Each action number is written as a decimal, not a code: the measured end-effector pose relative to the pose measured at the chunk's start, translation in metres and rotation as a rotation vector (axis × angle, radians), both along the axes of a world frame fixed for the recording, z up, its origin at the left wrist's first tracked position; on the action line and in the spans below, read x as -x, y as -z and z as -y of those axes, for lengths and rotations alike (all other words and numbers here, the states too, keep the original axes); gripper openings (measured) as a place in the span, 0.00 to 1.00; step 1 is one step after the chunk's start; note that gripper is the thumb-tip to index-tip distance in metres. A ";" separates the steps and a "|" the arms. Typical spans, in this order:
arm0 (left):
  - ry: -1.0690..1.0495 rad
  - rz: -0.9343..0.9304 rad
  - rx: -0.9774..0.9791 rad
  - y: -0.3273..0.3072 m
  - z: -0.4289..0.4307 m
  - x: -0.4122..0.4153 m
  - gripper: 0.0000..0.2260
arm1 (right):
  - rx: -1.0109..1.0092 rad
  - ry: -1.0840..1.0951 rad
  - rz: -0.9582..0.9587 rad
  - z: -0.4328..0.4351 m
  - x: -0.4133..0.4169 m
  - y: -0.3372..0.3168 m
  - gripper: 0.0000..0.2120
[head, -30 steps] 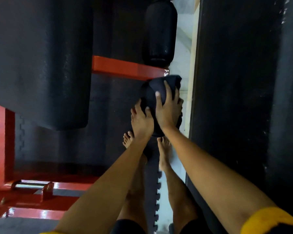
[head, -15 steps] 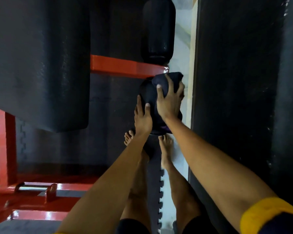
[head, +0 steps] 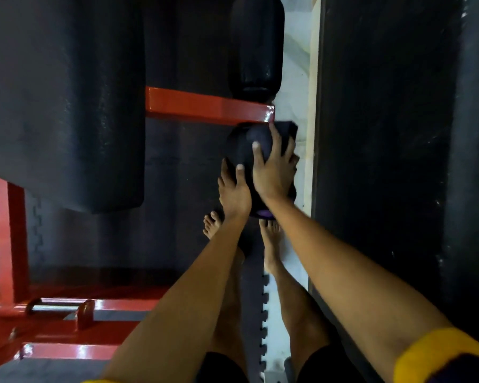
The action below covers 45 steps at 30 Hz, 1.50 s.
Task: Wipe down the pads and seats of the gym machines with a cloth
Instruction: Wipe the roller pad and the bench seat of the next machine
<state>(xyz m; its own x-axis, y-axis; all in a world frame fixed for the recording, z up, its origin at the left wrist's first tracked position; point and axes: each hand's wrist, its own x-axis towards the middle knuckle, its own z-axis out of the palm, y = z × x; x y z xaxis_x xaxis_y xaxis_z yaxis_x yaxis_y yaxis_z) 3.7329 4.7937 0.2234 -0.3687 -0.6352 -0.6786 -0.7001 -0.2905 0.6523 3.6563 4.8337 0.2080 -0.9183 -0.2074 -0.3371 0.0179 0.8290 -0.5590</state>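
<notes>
Nearest to me I count two bare forearms reaching forward and down, the right one ending in a yellow sleeve cuff (head: 437, 352), and below them two bare feet (head: 270, 244) on the dark interlocking floor mat (head: 177, 189). Two hands meet on one black roller pad (head: 239, 150): my left hand (head: 234, 193) lies flat against its near left side, fingers stretched out and not clenched, while my right hand (head: 274, 172) presses one dark cloth (head: 285, 131) onto the pad's top, fingers (head: 256, 150) spread and curled over it, grasping the cloth against the foam. The cloth sits under the right palm, its far edge poking out beyond the fingertips, and a purple scrap shows below the wrist. Just beyond the pad runs one red steel bar (head: 205, 105), and past it a second black roller pad (head: 256, 45). A large black padded cushion (head: 64, 98) fills the left, above more red frame (head: 10, 239). A dark wall panel (head: 385, 134) crowds the right side.
</notes>
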 end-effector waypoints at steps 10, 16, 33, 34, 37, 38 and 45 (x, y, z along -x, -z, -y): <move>-0.084 0.068 -0.262 0.051 0.033 -0.003 0.38 | -0.023 -0.125 -0.160 -0.047 -0.079 0.001 0.28; -0.136 0.031 -0.364 0.065 0.025 -0.008 0.51 | -0.055 -0.144 -0.134 -0.024 -0.049 -0.004 0.27; -0.132 0.032 -0.419 0.065 0.015 -0.015 0.52 | 0.017 -0.134 -0.132 -0.032 -0.049 -0.006 0.28; -0.111 0.035 -0.422 0.052 0.015 -0.013 0.50 | -0.003 -0.131 -0.135 -0.015 -0.030 -0.006 0.27; -0.123 0.024 -0.324 0.015 0.017 -0.004 0.34 | -0.050 -0.102 -0.124 0.019 0.009 -0.006 0.27; -0.118 0.035 -0.292 0.014 0.018 -0.005 0.31 | -0.054 -0.091 -0.102 0.020 0.009 -0.006 0.27; 0.033 0.017 -0.090 0.042 0.013 -0.020 0.24 | -0.050 -0.459 -0.322 -0.020 -0.029 -0.001 0.26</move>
<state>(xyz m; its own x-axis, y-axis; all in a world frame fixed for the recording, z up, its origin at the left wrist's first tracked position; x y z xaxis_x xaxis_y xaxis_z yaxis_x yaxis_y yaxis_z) 3.7530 4.7803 0.1813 -0.3766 -0.5593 -0.7385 -0.7212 -0.3234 0.6126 3.6857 4.8541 0.2094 -0.7959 -0.6008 -0.0743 -0.5158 0.7372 -0.4365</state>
